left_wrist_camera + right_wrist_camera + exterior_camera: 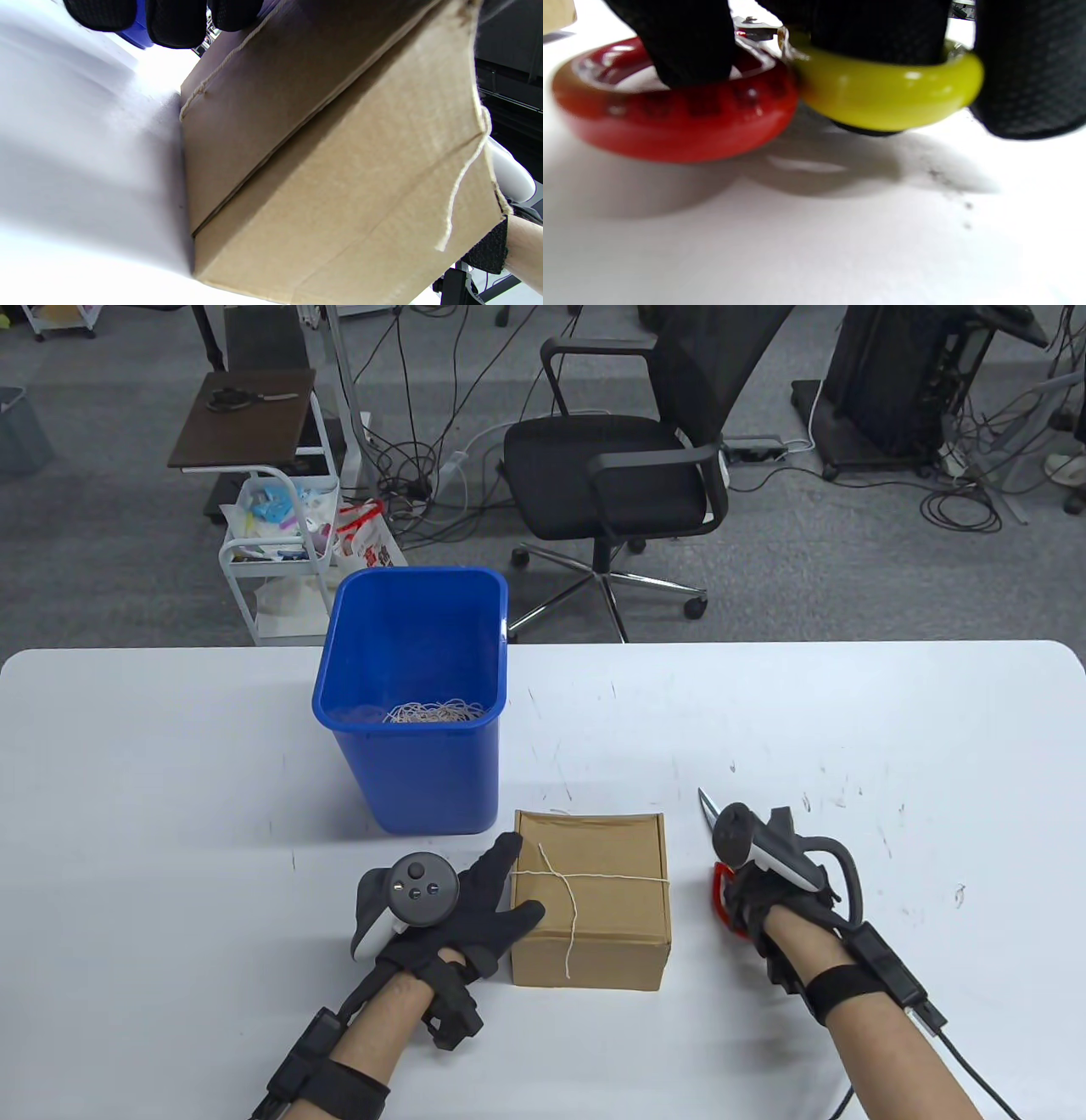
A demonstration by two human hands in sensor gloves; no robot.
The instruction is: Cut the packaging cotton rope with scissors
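I note a brown cardboard box [591, 899] sitting flat on the white table [170, 746], tied crosswise with thin off-white cotton rope [570, 891], a loose end hanging down its near face. My left hand [462, 899] rests against the box's left side, fingers [501, 857] spread wide and lying over its left top edge; it grips nothing. My right hand [755, 891] is well to the right of the box, its fingers [691, 46] threaded through the red and yellow-green handle loops of the scissors [780, 93], which lie on the table with the steel blade tip pointing away from me. A blue plastic bin [411, 704] stands just behind the box, holding rope scraps.
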